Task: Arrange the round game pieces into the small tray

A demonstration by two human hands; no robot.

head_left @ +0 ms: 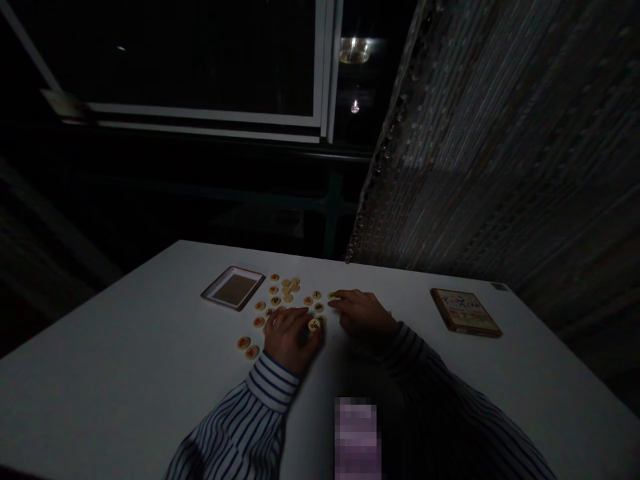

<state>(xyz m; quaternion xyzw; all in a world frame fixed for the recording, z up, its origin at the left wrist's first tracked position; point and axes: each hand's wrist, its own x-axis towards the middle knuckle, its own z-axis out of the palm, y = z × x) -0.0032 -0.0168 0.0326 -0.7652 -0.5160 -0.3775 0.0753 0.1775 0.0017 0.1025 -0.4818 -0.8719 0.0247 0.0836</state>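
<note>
Striped sleeves [235, 420] cross a white table [125, 373]. At its middle, the left hand [289, 339] grips a pale round disc [314, 325] between thumb and forefinger, its black character too small to read. The right hand's [367, 317] fingertips meet a second disc [331, 295]; whether they pinch it, I cannot tell. Other discs [244, 343], marked red, black or plain, lie right of a tray [236, 291]. Lettering on the far-right box [467, 310] is illegible.

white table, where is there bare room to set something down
Bare patches: left of the shallow tray and striped left sleeve; between the right hand and the flat printed box. Crowded: between tray and right hand, with xiangqi pieces scattered.
</note>
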